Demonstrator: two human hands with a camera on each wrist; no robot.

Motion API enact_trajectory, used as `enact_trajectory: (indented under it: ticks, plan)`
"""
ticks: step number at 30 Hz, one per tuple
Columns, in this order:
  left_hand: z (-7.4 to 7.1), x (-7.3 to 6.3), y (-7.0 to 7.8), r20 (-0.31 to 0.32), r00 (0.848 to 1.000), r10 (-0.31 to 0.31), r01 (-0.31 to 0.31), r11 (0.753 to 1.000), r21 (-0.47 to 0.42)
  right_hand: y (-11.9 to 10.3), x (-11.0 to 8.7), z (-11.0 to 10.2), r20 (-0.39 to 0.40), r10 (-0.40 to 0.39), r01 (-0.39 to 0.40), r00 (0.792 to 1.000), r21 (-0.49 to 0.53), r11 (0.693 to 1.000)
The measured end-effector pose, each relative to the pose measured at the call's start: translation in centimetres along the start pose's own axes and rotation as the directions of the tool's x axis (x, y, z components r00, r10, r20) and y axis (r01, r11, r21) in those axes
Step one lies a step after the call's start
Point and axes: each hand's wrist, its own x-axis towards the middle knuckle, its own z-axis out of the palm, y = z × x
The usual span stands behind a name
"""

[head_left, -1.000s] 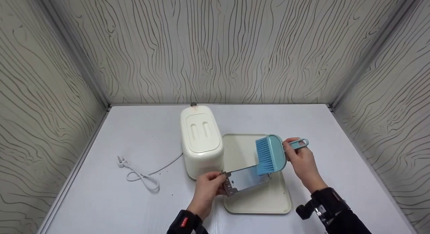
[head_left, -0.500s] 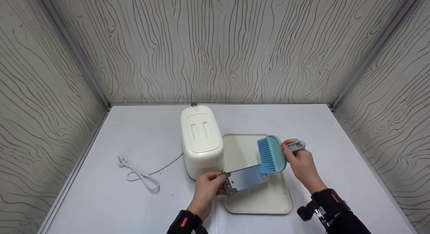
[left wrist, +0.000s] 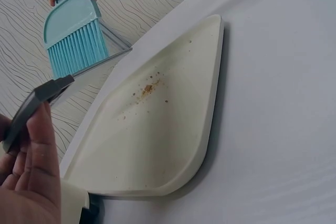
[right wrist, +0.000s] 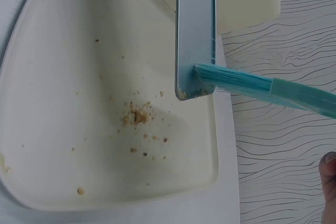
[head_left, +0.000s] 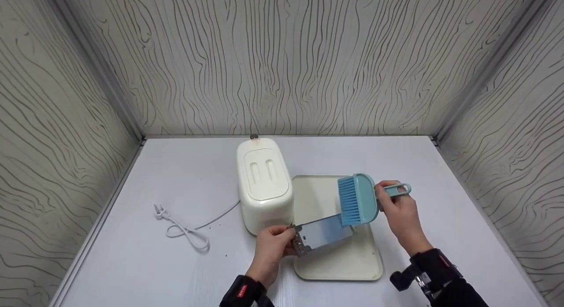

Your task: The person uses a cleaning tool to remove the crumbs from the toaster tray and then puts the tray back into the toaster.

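My left hand (head_left: pixel 268 253) pinches the dark end of a flat metal crumb tray (head_left: pixel 321 233), which slants over a cream serving tray (head_left: pixel 337 267). In my right hand (head_left: pixel 403 219) is a light-blue hand brush (head_left: pixel 366 199), gripped by its handle. The bristles (right wrist: pixel 231 80) touch the crumb tray near its free end, where a few crumbs cling to the edge in the right wrist view. Beneath, a small heap of brown crumbs (right wrist: pixel 139 116) and scattered bits lie on the serving tray. The left wrist view shows the heap too.
A cream toaster (head_left: pixel 264 179) with a lid on top stands just left of the serving tray, close to my left hand. Its white cord and plug (head_left: pixel 161 212) lie on the white table (head_left: pixel 202 166) at the left. Wood-grain panels (head_left: pixel 282 64) enclose the table's back and sides.
The brush first shifts slightly, then moves right and a little away from me, toward the crumb tray's free end. My left hand and the crumb tray stay nearly still.
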Motion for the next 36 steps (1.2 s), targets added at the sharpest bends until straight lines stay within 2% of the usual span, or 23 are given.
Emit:
enact_trajectory:
  ticks: [7,12,18,30,36]
  plan:
    - [0.2,0.0,0.0,-0.007,1.000,-0.007,0.006,1.000,-0.017,-1.7,-0.3,0.6,0.019,-0.006,0.003,1.000,0.174,0.985]
    - [0.2,0.0,0.0,-0.003,1.000,-0.010,0.010,1.000,-0.011,-2.9,-0.8,1.6,0.043,0.005,-0.014,0.999,0.225,0.974]
    - [0.3,0.0,0.1,-0.003,1.000,-0.021,0.021,1.000,-0.003,-3.6,-1.3,2.8,0.108,0.028,-0.059,0.994,0.297,0.953]
    - [0.6,-0.1,0.2,0.012,0.999,-0.034,0.034,0.999,-0.022,-3.4,-1.8,4.8,0.191,0.051,-0.121,0.980,0.374,0.920]
    - [0.5,-0.2,0.3,0.021,0.999,-0.035,0.035,0.999,0.007,-3.2,-2.0,5.1,0.227,0.063,-0.140,0.972,0.340,0.930]
